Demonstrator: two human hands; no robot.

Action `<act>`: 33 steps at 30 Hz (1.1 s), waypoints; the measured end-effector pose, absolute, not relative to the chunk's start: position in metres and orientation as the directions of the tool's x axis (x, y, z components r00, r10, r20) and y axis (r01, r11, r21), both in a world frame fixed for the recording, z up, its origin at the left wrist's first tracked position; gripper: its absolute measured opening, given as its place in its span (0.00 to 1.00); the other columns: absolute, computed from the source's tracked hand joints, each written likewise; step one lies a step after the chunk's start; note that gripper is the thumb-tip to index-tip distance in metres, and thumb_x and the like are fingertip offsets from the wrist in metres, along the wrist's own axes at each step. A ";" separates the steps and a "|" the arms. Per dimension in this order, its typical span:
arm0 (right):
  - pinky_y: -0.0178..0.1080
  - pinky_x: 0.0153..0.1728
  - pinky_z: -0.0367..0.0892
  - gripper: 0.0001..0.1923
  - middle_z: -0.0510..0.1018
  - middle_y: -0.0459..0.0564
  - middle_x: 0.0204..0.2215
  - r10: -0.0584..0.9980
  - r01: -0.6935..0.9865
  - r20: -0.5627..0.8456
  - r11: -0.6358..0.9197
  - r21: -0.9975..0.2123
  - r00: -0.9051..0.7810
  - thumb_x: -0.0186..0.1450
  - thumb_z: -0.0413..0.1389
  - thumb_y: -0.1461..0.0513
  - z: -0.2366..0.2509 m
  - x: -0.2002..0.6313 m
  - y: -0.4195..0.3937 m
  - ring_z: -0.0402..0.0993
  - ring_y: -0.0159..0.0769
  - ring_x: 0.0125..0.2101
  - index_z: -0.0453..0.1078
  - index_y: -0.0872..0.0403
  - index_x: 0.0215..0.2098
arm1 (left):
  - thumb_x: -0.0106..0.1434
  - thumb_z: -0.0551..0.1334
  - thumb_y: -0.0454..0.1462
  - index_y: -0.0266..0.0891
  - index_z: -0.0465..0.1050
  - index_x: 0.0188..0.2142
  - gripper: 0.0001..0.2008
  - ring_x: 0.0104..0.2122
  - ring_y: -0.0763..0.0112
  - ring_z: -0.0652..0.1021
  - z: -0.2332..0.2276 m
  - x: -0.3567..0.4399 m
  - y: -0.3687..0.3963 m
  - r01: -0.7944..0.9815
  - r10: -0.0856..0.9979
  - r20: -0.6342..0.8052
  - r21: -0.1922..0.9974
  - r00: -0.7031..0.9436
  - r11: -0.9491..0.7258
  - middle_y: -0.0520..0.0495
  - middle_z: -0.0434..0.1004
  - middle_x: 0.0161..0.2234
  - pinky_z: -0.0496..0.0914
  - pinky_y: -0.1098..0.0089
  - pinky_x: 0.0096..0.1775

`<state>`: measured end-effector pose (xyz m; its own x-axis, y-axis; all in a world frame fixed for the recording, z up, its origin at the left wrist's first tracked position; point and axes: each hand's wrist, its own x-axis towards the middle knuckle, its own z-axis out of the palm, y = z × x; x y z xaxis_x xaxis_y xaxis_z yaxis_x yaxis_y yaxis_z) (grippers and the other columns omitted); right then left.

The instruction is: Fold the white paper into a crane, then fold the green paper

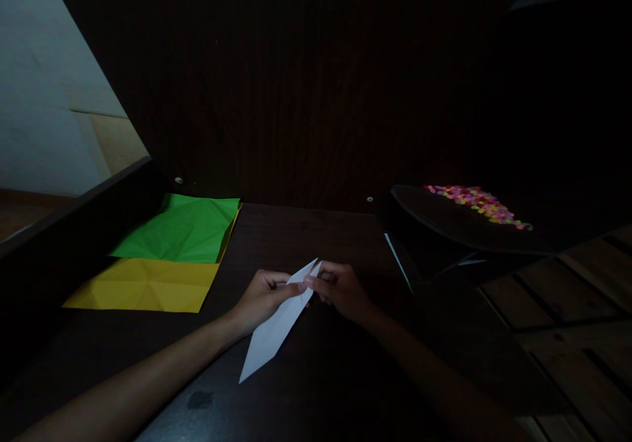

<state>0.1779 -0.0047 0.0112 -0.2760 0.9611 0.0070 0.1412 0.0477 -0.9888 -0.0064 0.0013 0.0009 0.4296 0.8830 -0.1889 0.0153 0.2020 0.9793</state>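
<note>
A folded white sheet of paper, long and pointed at its near end, slants across the middle of the view above the dark table. My left hand grips its left side, thumb on top and fingers behind. At the far end, where the paper splits into two narrow points, my right hand pinches the right edge between thumb and fingers. Both thumbs nearly meet near the split. The fingers beneath the paper are partly hidden.
Creased green paper overlaps yellow paper on the left. Small colourful pieces lie on a dark curved surface to the right. A thin white strip lies nearer. A dark upright panel closes off the back.
</note>
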 end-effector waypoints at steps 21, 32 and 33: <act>0.33 0.20 0.55 0.28 0.64 0.42 0.13 0.972 0.190 0.046 0.091 -0.978 -0.228 0.67 0.48 0.43 0.002 0.177 -0.005 0.59 0.28 0.15 0.62 0.53 0.18 | 0.51 0.70 0.46 0.34 0.78 0.22 0.15 0.19 0.76 0.68 0.000 -0.005 -0.002 0.034 0.858 -0.211 0.975 0.468 0.221 0.52 0.73 0.19 0.58 0.76 0.21; 0.31 0.18 0.53 0.19 0.63 0.38 0.13 0.978 0.126 0.046 0.073 -0.989 -0.205 0.63 0.56 0.48 0.000 0.177 -0.005 0.57 0.25 0.14 0.66 0.53 0.24 | 0.49 0.72 0.43 0.34 0.75 0.22 0.14 0.18 0.78 0.66 0.009 -0.004 -0.002 -0.028 0.822 -0.203 0.966 0.532 0.257 0.55 0.70 0.18 0.58 0.76 0.22; 0.31 0.18 0.53 0.19 0.63 0.38 0.13 0.977 0.123 0.042 0.069 -0.990 -0.207 0.63 0.56 0.48 0.000 0.177 -0.005 0.57 0.25 0.14 0.65 0.53 0.24 | 0.49 0.71 0.43 0.35 0.74 0.21 0.14 0.18 0.79 0.66 0.009 -0.004 -0.003 -0.029 0.821 -0.203 0.966 0.534 0.258 0.56 0.69 0.18 0.58 0.76 0.22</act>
<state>0.1765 -0.0048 0.0004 -0.2075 0.9773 0.0421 0.1227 0.0687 -0.9901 -0.0038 -0.0025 0.0092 0.5340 0.8207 -0.2034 -0.0291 0.2582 0.9657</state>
